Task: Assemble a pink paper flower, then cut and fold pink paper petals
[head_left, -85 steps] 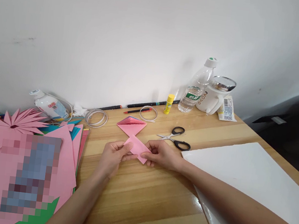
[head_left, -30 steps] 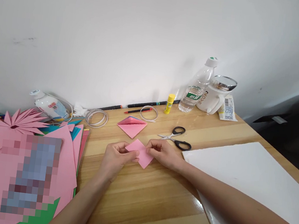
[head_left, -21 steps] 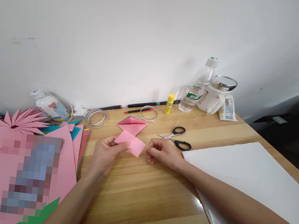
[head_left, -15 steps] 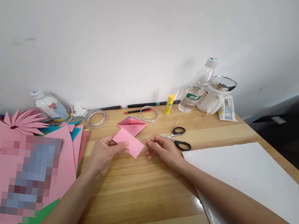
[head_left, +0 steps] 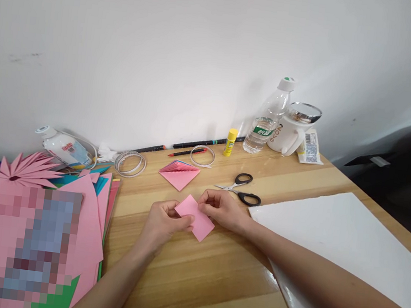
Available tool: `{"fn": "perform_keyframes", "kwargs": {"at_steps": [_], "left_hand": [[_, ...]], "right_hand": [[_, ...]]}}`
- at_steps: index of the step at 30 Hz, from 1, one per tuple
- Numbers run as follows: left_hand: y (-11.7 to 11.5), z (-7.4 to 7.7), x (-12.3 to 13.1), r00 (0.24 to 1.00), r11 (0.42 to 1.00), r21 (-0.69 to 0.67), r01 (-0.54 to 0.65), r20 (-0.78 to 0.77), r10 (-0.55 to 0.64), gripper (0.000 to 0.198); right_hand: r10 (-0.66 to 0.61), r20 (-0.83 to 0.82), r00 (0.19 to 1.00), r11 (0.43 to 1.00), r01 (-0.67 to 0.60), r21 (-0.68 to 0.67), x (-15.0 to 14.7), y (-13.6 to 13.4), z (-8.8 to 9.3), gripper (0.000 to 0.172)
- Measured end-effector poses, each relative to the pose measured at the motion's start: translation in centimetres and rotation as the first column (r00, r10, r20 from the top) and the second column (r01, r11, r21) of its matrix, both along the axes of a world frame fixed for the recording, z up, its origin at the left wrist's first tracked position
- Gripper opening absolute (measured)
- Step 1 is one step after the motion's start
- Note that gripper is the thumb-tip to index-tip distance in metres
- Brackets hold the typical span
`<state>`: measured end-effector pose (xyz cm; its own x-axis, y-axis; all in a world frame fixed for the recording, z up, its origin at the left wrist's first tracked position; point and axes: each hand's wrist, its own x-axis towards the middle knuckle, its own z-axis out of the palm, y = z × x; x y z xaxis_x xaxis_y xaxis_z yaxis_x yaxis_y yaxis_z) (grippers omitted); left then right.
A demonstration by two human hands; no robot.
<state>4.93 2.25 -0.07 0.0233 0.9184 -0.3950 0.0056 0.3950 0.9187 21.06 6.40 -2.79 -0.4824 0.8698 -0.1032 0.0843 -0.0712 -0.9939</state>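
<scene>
A small pink piece of paper (head_left: 200, 223) is held above the wooden desk. My left hand (head_left: 164, 221) pinches it from the left, thumb on top. At its upper right edge, my right hand (head_left: 223, 208) is closed with thumb and fingertips on the paper. Just beyond lies a stack of folded pink paper (head_left: 180, 175), with a blue edge showing among its layers. Black-handled scissors (head_left: 242, 188) rest behind my right hand, blades partly spread toward the left.
A yellow glue stick (head_left: 230, 142), a water bottle (head_left: 270, 117) and a white mug (head_left: 288, 134) stand along the wall. Tape rolls (head_left: 130, 164) lie at the back. Pink sheets (head_left: 84, 229) with a spiky paper flower (head_left: 27, 172) cover the left; a white board (head_left: 330, 239) lies right.
My left hand has brought the pink paper right and nearer to me. My right hand, apart from the paper before, now grips its upper edge. The camera view has shifted slightly.
</scene>
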Motion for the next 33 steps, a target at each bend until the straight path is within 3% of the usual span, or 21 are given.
{"fn": "perform_keyframes", "kwargs": {"at_steps": [9,13,19,24,29,33], "left_hand": [[-0.8,-0.2,0.9,0.988,0.985,-0.070,0.156,0.001,-0.156,0.016],[-0.6,0.0,0.6,0.987,0.983,-0.087,0.162,0.021,-0.161,0.016],[0.0,0.2,-0.2,1.000,1.000,0.007,-0.021,0.008,0.021,0.018],[0.3,0.8,-0.7,0.994,0.995,0.022,-0.101,0.034,0.100,0.021],[1.2,2.0,-2.2,0.938,0.937,0.108,-0.332,0.147,0.315,0.029],[1.6,2.0,-2.6,0.930,0.927,0.110,-0.358,0.126,0.344,0.031]], "right_hand": [[0.007,-0.030,1.000,1.000,-0.006,0.023,0.0,-0.3,0.4,0.005],[-0.009,-0.051,0.999,1.000,0.009,-0.002,0.0,-0.3,0.3,0.007],[0.028,-0.041,0.999,1.000,-0.028,0.000,0.0,0.0,0.2,0.009],[0.020,-0.056,0.998,0.999,-0.022,-0.047,0.0,0.0,0.2,0.013],[0.042,-0.099,0.994,0.992,-0.054,-0.114,0.0,-0.2,0.3,0.014],[-0.011,-0.118,0.993,0.995,0.000,-0.098,0.0,-0.3,0.3,0.014]]}}
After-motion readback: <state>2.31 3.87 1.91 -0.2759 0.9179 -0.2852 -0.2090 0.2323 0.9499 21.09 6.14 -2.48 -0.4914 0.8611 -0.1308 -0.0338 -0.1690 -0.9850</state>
